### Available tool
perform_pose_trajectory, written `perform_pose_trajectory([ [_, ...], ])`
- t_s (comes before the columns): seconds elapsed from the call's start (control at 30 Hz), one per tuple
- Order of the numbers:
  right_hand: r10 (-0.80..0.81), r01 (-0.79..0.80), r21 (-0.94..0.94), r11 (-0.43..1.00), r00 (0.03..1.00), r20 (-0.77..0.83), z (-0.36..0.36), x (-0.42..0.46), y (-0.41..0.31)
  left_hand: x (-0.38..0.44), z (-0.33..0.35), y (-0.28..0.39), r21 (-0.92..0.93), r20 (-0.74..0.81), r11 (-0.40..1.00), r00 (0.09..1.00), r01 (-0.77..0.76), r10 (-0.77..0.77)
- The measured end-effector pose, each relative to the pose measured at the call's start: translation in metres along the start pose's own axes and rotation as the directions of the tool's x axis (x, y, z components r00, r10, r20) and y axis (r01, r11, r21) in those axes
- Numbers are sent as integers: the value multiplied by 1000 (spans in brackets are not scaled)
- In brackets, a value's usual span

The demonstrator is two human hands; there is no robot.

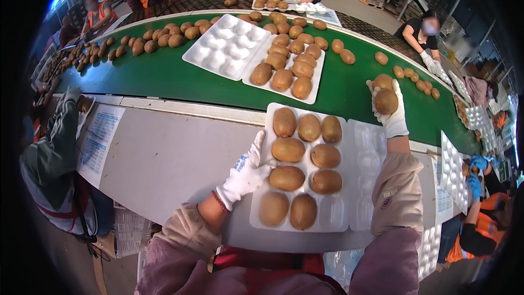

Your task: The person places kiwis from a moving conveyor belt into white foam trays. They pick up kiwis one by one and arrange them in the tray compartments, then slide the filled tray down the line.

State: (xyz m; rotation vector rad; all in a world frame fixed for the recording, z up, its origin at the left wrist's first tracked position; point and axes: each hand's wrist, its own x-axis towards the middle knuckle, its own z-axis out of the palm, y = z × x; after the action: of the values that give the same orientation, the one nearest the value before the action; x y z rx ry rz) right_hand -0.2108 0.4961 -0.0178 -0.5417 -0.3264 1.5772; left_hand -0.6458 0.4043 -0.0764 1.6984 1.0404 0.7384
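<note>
My left hand, in a white glove, holds the left rim of a white plastic tray with its thumb over the edge. Several brown kiwifruit sit in the tray's pockets, and the pocket at its lower right holds none. A hinged half with bare pockets extends from the tray's right side, partly covered by my right forearm. Over the green conveyor belt, my gloved right hand grips two kiwifruit, a nearer one and one behind it.
Another open tray lies on the belt, one half filled with kiwifruit. Loose kiwifruit are spread along the belt. Co-workers stand across it and on both sides. Printed sheets lie on the grey worktable. An upright tray is at right.
</note>
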Motion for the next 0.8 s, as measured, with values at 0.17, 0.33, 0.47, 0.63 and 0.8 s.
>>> perform_pose_trajectory([
  [0.17, 66, -59, 164, 985, 997, -34, 42, -136, 82, 1, -19, -28, -97, -5, 995, 1000, 6, -6],
  [0.33, 38, -54, -73, 996, 978, -206, 75, -187, 192, -49, -74, -52, 55, -60, 984, 983, -169, 172],
  [0.47, -232, 101, -493, 864, 949, -212, 99, -194, 281, -96, -122, -38, 535, -231, 844, 955, -37, 188],
  [0.63, -447, 251, -778, 575, 894, -42, 144, -250, 304, -153, -76, 49, 487, 165, 647, 789, -586, 591],
  [0.8, -473, 313, -767, 561, 881, 13, 148, -236, 327, -155, -35, 37, 551, 320, 399, 627, -733, 710],
])
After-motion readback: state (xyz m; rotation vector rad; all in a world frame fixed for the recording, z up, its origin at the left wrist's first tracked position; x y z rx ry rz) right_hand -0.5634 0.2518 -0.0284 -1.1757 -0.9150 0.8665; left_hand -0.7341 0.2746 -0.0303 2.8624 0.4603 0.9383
